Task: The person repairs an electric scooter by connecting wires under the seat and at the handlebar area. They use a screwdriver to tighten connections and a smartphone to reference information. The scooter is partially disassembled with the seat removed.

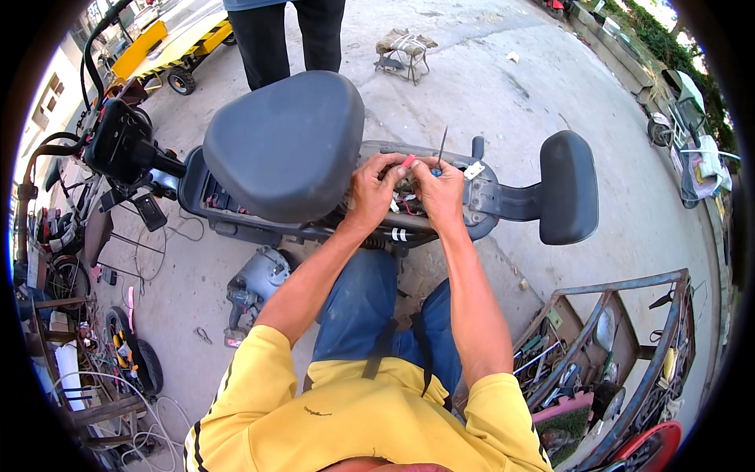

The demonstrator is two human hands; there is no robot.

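Observation:
My left hand [371, 195] is closed, thumb and fingers pinching a small red piece [409, 160], perhaps a connector. Close beside it, my right hand [442, 193] is also closed, with its thumb and finger at the same red piece. A screwdriver [443, 141] sticks up from the right hand, thin shaft upward, its blue handle mostly hidden in the fingers. Both hands are over the open seat compartment of an electric scooter, where red and white wires [409, 206] show beneath. A white plug [474, 169] lies just right of my right hand.
The scooter's tilted black seat [287, 145] stands left of my hands; its backrest [568, 187] is at the right. A person in dark trousers [291, 39] stands beyond. Lower right is a metal tool rack [621, 315]. A cordless drill [240, 308] lies on the ground near my left.

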